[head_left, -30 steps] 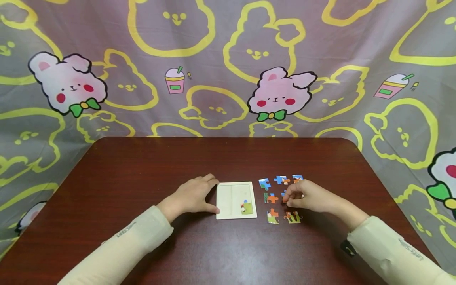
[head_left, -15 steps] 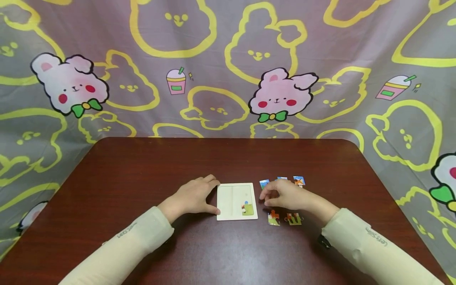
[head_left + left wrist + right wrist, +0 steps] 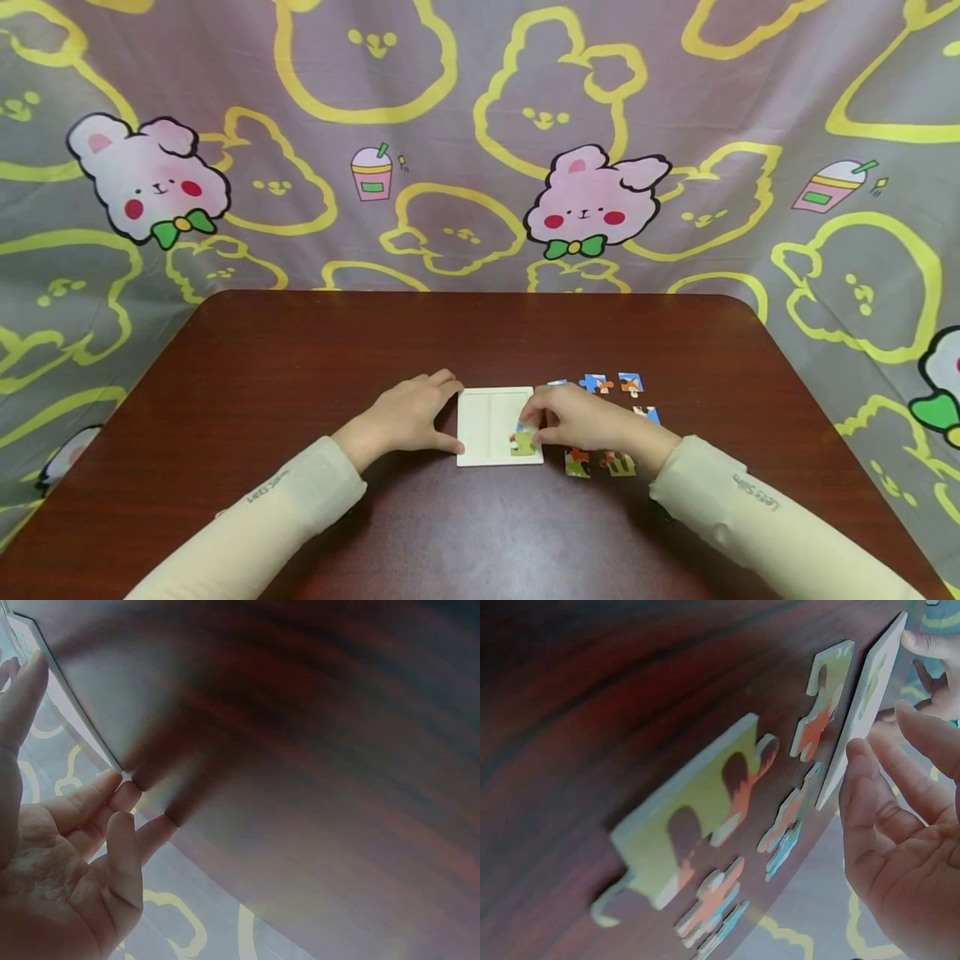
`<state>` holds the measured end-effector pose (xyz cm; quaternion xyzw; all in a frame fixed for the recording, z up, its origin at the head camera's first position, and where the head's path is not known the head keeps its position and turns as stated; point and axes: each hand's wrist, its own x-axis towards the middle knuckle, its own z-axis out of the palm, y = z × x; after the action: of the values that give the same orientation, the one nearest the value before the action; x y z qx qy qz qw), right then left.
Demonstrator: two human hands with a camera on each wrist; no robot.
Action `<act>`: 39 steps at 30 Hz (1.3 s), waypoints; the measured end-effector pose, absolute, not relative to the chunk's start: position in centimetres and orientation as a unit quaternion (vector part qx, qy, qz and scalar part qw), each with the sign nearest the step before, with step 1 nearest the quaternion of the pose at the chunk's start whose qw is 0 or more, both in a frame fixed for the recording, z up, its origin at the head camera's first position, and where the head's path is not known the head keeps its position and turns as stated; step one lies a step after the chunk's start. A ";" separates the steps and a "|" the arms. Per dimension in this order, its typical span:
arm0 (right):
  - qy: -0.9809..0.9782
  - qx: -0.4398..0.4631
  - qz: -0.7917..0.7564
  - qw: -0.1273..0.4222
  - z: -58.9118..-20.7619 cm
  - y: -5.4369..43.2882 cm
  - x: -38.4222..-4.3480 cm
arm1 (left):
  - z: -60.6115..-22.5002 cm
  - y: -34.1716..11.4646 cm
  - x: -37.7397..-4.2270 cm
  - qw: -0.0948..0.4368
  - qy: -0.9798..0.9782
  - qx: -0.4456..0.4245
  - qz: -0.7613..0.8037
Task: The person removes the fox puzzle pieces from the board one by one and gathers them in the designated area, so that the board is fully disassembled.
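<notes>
On the table lies a pale square puzzle board (image 3: pixel 476 425). One green puzzle piece (image 3: pixel 522 447) sits in its near right corner. My left hand (image 3: pixel 405 418) spans the board's left side, thumb on the near corner and forefinger at the far one, the other fingers loosely bent. Over the right edge, my right hand (image 3: pixel 588 421) pinches a small puzzle piece, mostly hidden by the fingertips, right above the green one. In the right wrist view, the curled fingers (image 3: pixel 861 769) are close beside the board (image 3: pixel 847 735).
Several loose puzzle pieces (image 3: pixel 631 383) lie right of the board, some partly hidden under the right hand. Close to the right wrist camera is a green and orange puzzle piece (image 3: pixel 709 796). A patterned curtain (image 3: pixel 450 167) hangs behind the dark red table (image 3: pixel 360 333).
My right hand has moved left from the loose pieces to the board's right edge, and a puzzle piece at its right has come into sight. The left hand has stayed in place.
</notes>
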<state>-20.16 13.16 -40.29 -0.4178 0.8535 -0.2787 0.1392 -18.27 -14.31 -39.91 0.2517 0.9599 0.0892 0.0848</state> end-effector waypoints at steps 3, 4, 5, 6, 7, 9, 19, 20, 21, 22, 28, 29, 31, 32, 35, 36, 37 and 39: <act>0.857 -0.419 -0.266 0.139 -40.3 12.8 -20.2 | -39.9 -14.3 -18.3 0.085 0.960 0.250 0.090; 0.859 -0.417 -0.260 0.140 -40.3 12.6 -20.2 | -39.9 -14.3 -18.3 0.085 0.960 0.249 0.090; 0.861 -0.416 -0.256 0.140 -40.3 12.5 -20.1 | -39.9 -14.3 -18.3 0.086 0.960 0.249 0.090; 0.863 -0.416 -0.250 0.139 -40.3 12.4 -20.1 | -39.9 -14.3 -18.3 0.086 0.961 0.249 0.090; 0.864 -0.416 -0.247 0.138 -40.3 12.3 -20.1 | -39.9 -14.3 -18.3 0.086 0.961 0.249 0.090; 0.865 -0.420 -0.239 0.134 -40.4 12.1 -20.0 | -40.0 -14.3 -18.3 0.087 0.961 0.248 0.089; 0.873 -0.408 -0.226 0.144 -40.5 11.9 -19.6 | -39.9 -14.3 -18.2 0.086 0.961 0.246 0.089; 0.874 -0.407 -0.224 0.145 -40.5 11.9 -19.6 | -39.9 -14.3 -18.2 0.085 0.961 0.246 0.089; 0.874 -0.407 -0.221 0.145 -40.5 11.9 -19.5 | -39.9 -14.3 -18.2 0.085 0.961 0.246 0.088; 0.875 -0.405 -0.219 0.147 -40.5 11.9 -19.5 | -40.0 -14.3 -18.3 0.085 0.961 0.246 0.088; 0.878 -0.401 -0.217 0.149 -40.6 11.9 -19.5 | -40.0 -14.3 -18.2 0.085 0.961 0.246 0.090; 0.877 -0.400 -0.218 0.150 -40.6 11.9 -19.5 | -40.0 -14.3 -18.2 0.085 0.961 0.246 0.091; 0.877 -0.398 -0.222 0.153 -40.6 11.9 -19.5 | -39.9 -14.3 -18.2 0.086 0.961 0.246 0.091; 0.877 -0.397 -0.223 0.155 -40.6 11.9 -19.5 | -39.9 -14.3 -18.2 0.087 0.961 0.246 0.092; 0.875 -0.393 -0.232 0.160 -40.6 12.0 -19.5 | -39.9 -14.3 -18.2 0.088 0.961 0.248 0.090; 0.875 -0.392 -0.235 0.160 -40.6 12.0 -19.5 | -39.9 -14.3 -18.2 0.088 0.960 0.249 0.090; 0.874 -0.392 -0.238 0.160 -40.6 12.0 -19.5 | -39.9 -14.3 -18.2 0.088 0.961 0.249 0.089; 0.873 -0.392 -0.243 0.158 -40.7 12.0 -19.5 | -39.9 -14.3 -18.2 0.088 0.961 0.248 0.087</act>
<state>-19.49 11.99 -40.69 -0.3924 0.8729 -0.2433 0.1577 -18.19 -14.32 -39.90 0.2482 0.9607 0.0872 0.0881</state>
